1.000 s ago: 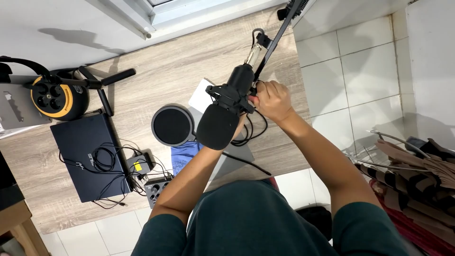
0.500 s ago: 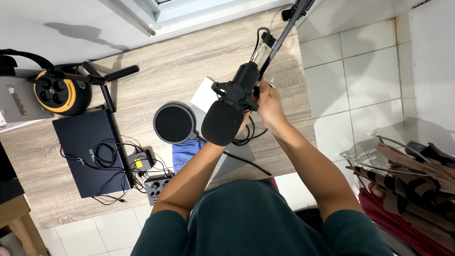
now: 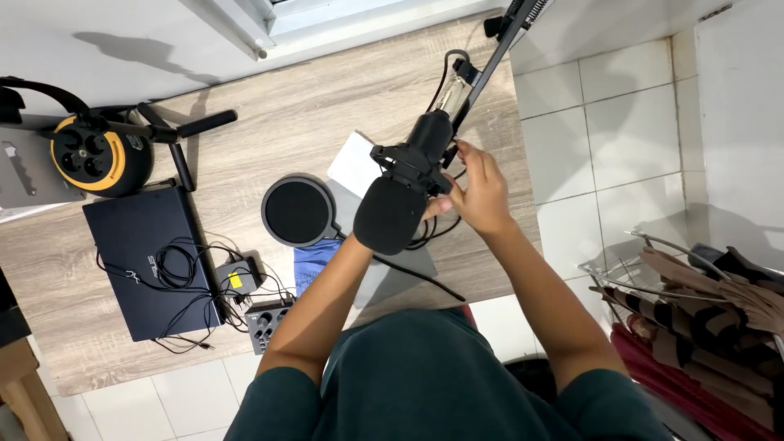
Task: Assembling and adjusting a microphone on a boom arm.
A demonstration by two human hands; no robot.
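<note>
Mic (image 3: 400,200) on boom arm (image 3: 490,57) above the desk's far-right corner: rigid, weighty, foam tip soft; your right hand (image 3: 480,192) clasps its shock mount, left hand hidden, so grip the body.

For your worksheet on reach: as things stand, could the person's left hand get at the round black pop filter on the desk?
Probably yes. The pop filter lies uncovered beside the left forearm, though the left hand is hidden behind the microphone.

closed dark laptop (image 3: 147,261) left on desk, small yellow label (image 3: 236,280) on black adapter (image 3: 237,276) beside it
</note>
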